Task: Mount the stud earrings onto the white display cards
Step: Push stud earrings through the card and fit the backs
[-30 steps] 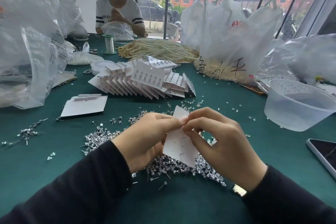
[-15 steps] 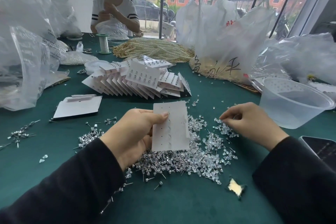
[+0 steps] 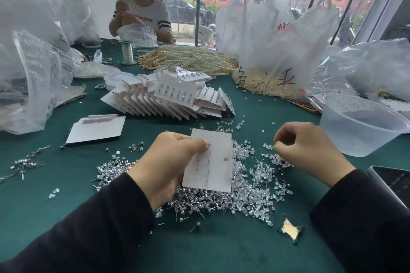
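Observation:
My left hand [image 3: 168,164] grips a white display card [image 3: 213,162] by its left edge, held upright over a pile of stud earrings [image 3: 221,199] on the green table. The card's back faces me, with several pin posts in a column and one stone showing at its right. My right hand [image 3: 308,150] hovers to the right of the card, its fingertips pinched on a small clear earring back [image 3: 274,147] above a scatter of clear backs [image 3: 277,159]. A fanned stack of filled cards [image 3: 168,99] lies behind.
A translucent plastic tub [image 3: 363,124] stands at the right, a phone [image 3: 392,182] near the right edge. Blank cards [image 3: 95,128] lie at left. Plastic bags [image 3: 273,46], pearl strands [image 3: 188,60] and a spool [image 3: 127,52] fill the back. Another person sits across the table.
A second ago both hands were together on the card. My right hand has since gone right to the loose backs and lifted slightly, pinching one. The left hand still holds the card.

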{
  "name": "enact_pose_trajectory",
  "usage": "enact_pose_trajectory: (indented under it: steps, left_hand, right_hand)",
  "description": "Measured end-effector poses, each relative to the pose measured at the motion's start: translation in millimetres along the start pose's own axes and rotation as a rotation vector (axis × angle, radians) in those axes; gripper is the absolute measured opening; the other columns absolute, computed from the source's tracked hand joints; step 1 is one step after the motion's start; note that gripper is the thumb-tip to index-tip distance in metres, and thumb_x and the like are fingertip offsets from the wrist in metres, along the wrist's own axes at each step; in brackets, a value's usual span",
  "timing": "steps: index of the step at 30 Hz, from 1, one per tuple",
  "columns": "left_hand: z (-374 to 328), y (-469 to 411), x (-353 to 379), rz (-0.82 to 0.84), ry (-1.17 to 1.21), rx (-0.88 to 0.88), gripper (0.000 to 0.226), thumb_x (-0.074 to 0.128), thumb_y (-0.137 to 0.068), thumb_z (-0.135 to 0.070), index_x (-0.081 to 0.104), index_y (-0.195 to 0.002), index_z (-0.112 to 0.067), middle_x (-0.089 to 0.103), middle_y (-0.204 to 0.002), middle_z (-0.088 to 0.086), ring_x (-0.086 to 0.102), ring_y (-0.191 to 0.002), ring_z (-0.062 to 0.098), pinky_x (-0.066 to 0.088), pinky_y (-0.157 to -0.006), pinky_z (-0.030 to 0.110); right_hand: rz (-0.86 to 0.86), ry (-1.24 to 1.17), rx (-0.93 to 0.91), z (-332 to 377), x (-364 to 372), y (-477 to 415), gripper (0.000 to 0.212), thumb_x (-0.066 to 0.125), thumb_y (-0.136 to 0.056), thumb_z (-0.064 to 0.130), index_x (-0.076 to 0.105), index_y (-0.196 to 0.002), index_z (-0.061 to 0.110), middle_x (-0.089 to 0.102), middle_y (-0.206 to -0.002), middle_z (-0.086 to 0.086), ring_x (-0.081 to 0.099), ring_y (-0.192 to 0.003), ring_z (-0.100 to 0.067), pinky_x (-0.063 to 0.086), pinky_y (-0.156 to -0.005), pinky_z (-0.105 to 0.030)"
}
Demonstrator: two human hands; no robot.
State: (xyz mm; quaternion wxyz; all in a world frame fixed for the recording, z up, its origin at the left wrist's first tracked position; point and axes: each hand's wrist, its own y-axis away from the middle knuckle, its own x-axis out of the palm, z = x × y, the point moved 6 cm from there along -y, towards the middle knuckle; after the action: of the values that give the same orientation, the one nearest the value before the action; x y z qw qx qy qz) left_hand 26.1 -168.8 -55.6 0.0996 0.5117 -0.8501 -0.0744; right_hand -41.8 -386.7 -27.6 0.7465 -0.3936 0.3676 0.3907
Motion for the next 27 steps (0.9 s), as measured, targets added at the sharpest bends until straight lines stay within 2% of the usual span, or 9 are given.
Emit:
enact_pose_trajectory:
  steps: [4,8,11,13,16,18,20,23,27]
  left_hand:
    - [-1,0,-1,-0.026,-0.038,0.037,0.015,0.062,-0.081,-0.006,0.064,-0.066,-0.005,0.071,-0.066,0.011,0.065,-0.058,0.023,0.054,-0.06,0.034]
    - [-1,0,-1,-0.037,-0.056,0.055,0.026,0.062,-0.082,-0.006,0.065,-0.056,-0.008,0.072,-0.067,0.012,0.066,-0.059,0.023,0.056,-0.064,0.038]
    - [0,1,0,-0.044,-0.077,0.067,0.039,0.062,-0.082,-0.006,0.066,-0.043,-0.012,0.07,-0.059,0.007,0.065,-0.052,0.019,0.055,-0.055,0.032]
    - [0,1,2,-0.043,-0.096,0.073,0.041,0.061,-0.082,-0.005,0.066,-0.042,-0.015,0.068,-0.055,0.006,0.063,-0.049,0.018,0.053,-0.052,0.029]
    - [1,2,4,-0.049,-0.127,0.1,0.033,0.062,-0.082,-0.006,0.067,-0.049,-0.008,0.067,-0.056,0.006,0.061,-0.049,0.017,0.05,-0.048,0.025]
    - [-1,2,7,-0.052,-0.146,0.147,0.021,0.062,-0.082,-0.007,0.066,-0.064,0.004,0.066,-0.065,0.013,0.059,-0.056,0.021,0.047,-0.054,0.028]
    - [-4,4,8,-0.057,-0.177,0.199,0.02,0.061,-0.082,-0.007,0.063,-0.075,0.011,0.063,-0.07,0.017,0.056,-0.06,0.022,0.043,-0.057,0.03]
    - [-5,5,9,-0.058,-0.216,0.234,0.019,0.06,-0.082,-0.007,0.064,-0.073,0.009,0.061,-0.067,0.013,0.054,-0.057,0.019,0.04,-0.051,0.023]
    - [-5,5,9,-0.06,-0.248,0.235,0.019,0.059,-0.082,-0.007,0.064,-0.072,0.009,0.06,-0.065,0.011,0.053,-0.055,0.018,0.039,-0.048,0.022]
  right_hand:
    - [-0.129,-0.149,-0.032,12,-13,6,0.015,0.066,-0.072,0.008,0.064,-0.065,0.021,0.064,-0.059,0.007,0.058,-0.056,-0.008,0.039,-0.05,-0.01]
    - [-0.173,-0.285,-0.104,30,-15,14,0.013,0.069,-0.075,0.008,0.067,-0.07,0.019,0.065,-0.061,0.005,0.057,-0.054,-0.007,0.046,-0.053,-0.022]
    - [-0.212,-0.344,-0.272,55,-15,26,0.008,0.069,-0.077,0.006,0.065,-0.075,0.012,0.064,-0.067,0.002,0.058,-0.061,-0.012,0.049,-0.06,-0.028]
    - [-0.246,-0.378,-0.412,73,-14,37,0.009,0.069,-0.078,0.001,0.064,-0.076,0.008,0.062,-0.075,0.0,0.056,-0.065,-0.013,0.049,-0.062,-0.025]
    - [-0.279,-0.457,-0.498,87,-8,46,0.006,0.069,-0.077,0.0,0.065,-0.076,0.005,0.06,-0.08,-0.001,0.056,-0.069,-0.012,0.049,-0.064,-0.019]
    - [-0.252,-0.482,-0.498,92,-1,48,0.004,0.069,-0.077,0.001,0.066,-0.075,0.003,0.062,-0.079,-0.001,0.057,-0.069,-0.012,0.05,-0.064,-0.023]
    - [-0.219,-0.483,-0.485,93,5,48,0.006,0.07,-0.076,-0.001,0.067,-0.075,0.004,0.062,-0.079,-0.001,0.058,-0.068,-0.014,0.05,-0.063,-0.027]
    - [-0.175,-0.492,-0.465,93,10,48,0.009,0.071,-0.075,-0.001,0.067,-0.074,0.006,0.061,-0.079,0.001,0.057,-0.066,-0.015,0.049,-0.062,-0.028]
    - [-0.167,-0.494,-0.449,94,11,48,0.009,0.072,-0.074,-0.002,0.067,-0.074,0.007,0.061,-0.08,0.002,0.056,-0.066,-0.014,0.049,-0.062,-0.027]
